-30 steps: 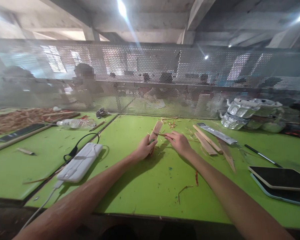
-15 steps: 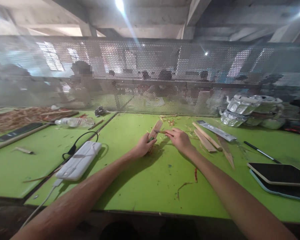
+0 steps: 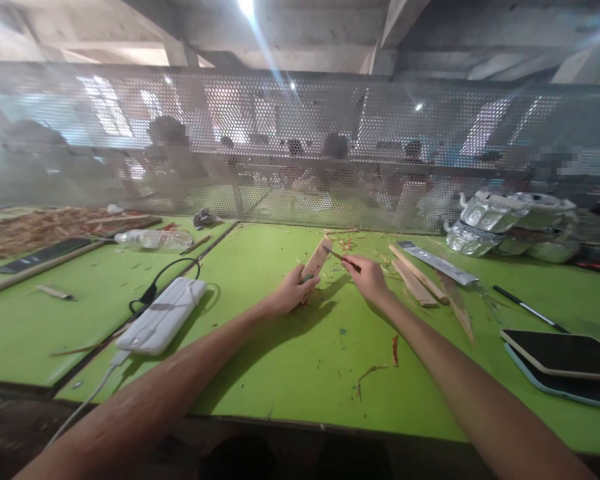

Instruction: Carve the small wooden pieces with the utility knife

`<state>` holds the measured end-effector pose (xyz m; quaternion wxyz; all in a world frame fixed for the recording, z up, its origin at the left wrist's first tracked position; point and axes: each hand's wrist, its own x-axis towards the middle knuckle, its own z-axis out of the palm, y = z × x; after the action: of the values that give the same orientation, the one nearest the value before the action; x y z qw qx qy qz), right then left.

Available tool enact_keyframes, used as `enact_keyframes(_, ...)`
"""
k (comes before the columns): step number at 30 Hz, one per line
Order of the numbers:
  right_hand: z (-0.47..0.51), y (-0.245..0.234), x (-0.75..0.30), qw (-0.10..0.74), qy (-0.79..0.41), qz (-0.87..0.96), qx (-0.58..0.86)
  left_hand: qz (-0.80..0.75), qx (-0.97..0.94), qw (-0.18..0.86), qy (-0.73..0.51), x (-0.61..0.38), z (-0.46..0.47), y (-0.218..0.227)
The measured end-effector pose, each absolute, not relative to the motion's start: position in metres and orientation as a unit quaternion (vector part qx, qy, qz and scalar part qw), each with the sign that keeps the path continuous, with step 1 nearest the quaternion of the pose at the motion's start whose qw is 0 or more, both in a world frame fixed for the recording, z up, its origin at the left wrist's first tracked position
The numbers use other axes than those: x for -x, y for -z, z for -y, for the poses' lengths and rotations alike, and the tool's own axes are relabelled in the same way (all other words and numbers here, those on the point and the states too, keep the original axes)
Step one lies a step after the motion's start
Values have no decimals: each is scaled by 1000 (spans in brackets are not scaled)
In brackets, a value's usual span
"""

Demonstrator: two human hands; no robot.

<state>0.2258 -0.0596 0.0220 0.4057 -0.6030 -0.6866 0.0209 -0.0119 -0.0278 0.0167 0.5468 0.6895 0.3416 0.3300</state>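
Note:
My left hand [image 3: 293, 291] is closed around the lower end of a flat wooden stick [image 3: 316, 259], which tilts up and to the right above the green table [image 3: 300, 360]. A bit of green shows between its fingers. My right hand [image 3: 371, 279] pinches a thin dark tool [image 3: 341, 257] whose tip points at the top end of the stick. Fine wood shavings [image 3: 347, 245] lie on the table just beyond both hands.
More wooden sticks [image 3: 415, 277] and a silver packet [image 3: 437, 263] lie right of my hands, then a black pen [image 3: 525, 309] and two stacked phones [image 3: 563, 363]. A white power bank [image 3: 163, 323] with a cable lies left. A perforated metal screen [image 3: 300, 147] closes the back; people sit behind it.
My right hand has drawn the thin tool back from across the stick to its top end. The left hand keeps its grip, the stick tilting slightly more to the right.

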Motion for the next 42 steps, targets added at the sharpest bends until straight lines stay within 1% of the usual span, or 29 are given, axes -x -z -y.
enact_keyframes(5, 60, -20, -220, 413, -44, 685, 599, -350, -675, 554, -340, 11, 29, -18)
enact_keyframes(11, 61, -19, -213, 428, -56, 694, 577, -386, -708, 474, -354, 13, 29, -18)
enact_keyframes(14, 63, -20, -207, 436, -56, 705, 557, -392, -711, 455, -367, 13, 27, -16)
enact_keyframes(21, 67, -24, -201, 423, -70, 708, 562, -390, -668, 502, -387, 15, 21, -17)
enact_keyframes(25, 63, -19, -198, 450, -89, 674, 579, -380, -634, 527, -420, 13, 20, -22)
enact_keyframes(29, 63, -15, -190, 466, -117, 661, 576, -335, -642, 505, -469, 17, 15, -20)
enact_keyframes(32, 67, -14, -188, 451, -160, 671, 567, -373, -621, 508, -467, 23, 8, -16)
enact_keyframes(35, 70, -14, -190, 457, -151, 667, 569, -403, -594, 518, -465, 26, 2, -13)
enact_keyframes(42, 70, -12, -193, 470, -138, 660, 569, -344, -621, 513, -483, 27, 0, -8)
